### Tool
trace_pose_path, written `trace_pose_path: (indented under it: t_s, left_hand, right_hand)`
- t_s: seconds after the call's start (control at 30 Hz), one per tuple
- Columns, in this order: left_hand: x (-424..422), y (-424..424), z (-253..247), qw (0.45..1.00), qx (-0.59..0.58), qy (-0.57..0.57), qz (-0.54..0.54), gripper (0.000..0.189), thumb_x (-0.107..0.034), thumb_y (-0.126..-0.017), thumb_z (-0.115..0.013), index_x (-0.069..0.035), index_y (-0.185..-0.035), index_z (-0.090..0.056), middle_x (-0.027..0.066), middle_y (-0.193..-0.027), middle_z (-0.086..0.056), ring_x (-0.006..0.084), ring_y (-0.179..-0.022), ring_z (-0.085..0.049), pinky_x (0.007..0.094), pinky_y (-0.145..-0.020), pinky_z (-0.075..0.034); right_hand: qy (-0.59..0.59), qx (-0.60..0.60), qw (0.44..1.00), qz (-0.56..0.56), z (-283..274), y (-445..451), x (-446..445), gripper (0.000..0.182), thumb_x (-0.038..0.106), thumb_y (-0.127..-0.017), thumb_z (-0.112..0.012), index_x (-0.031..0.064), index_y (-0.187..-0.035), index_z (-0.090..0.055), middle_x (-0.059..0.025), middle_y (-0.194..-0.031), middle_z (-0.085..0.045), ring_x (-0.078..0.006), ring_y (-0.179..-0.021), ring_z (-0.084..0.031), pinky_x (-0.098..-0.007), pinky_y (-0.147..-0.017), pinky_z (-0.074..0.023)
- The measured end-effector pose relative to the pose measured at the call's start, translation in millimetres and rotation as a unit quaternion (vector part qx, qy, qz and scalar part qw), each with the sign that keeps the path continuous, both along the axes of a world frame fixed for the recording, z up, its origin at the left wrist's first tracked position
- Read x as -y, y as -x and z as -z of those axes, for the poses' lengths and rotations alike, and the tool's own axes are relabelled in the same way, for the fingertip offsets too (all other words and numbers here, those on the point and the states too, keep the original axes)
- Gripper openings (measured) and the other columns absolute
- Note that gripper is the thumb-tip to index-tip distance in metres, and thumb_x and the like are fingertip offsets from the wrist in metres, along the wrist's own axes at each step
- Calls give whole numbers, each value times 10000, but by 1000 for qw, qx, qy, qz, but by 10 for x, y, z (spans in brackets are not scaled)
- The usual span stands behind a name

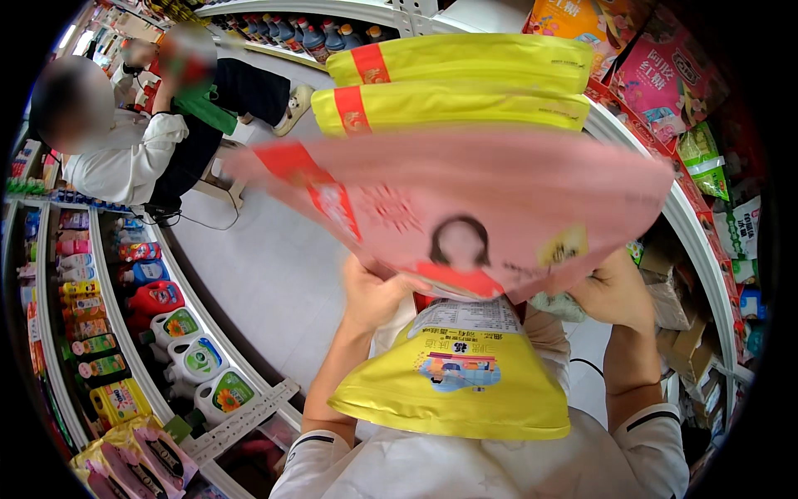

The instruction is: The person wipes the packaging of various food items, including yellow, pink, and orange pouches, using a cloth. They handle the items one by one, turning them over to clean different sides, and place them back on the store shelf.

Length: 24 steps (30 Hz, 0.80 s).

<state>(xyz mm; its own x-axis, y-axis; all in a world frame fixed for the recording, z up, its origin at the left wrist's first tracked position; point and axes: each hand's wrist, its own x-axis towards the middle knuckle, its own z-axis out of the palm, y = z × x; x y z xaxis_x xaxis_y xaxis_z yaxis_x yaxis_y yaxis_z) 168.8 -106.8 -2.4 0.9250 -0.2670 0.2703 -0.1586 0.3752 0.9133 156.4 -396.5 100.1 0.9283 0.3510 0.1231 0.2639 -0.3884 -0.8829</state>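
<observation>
A pink plastic pouch with a red band and a printed figure is blurred in front of my chest. My left hand grips its lower left edge, thumb on the front. At the lower right edge my right hand holds the pouch along with a crumpled grey-green cloth. Two yellow pouches, an upper one and a lower one, rise behind the pink one. Another yellow pouch leans towards my torso, its printing upside down. The bottoms of the pouches are hidden.
Shelves of detergent bottles curve along the left. To the right, a white shelf edge fronts bagged goods and cardboard boxes. A seated person and a cable are beyond the grey floor. Dark bottles line the back shelf.
</observation>
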Motion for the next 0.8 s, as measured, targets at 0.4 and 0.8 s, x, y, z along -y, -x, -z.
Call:
trace_pose_path:
  t_s: [0.4,0.8]
  left_hand:
    - [-13,200,132,944,120,-306,-38,313,-115,-671,-820,-21,-939,-687,89,-1065,-642,202,-898,-598,320,-774,-490]
    - [55,165,-223,962,17,-272,-31,453,-119,-634,-907,21,-1002,-684,104,-972,-695,206,-886,-660,333,-804,-514]
  right_hand:
    - [129,-66,985,-92,131,29,145,263,212,-732,-778,16,-871,-672,-127,-839,-684,-338,-808,-643,-388,-693,-491]
    - [218,138,961,-102,219,683,-202,541,250,-688,-749,100,-1199,-652,-70,-1114,-673,-214,-725,-679,-319,-559,-522]
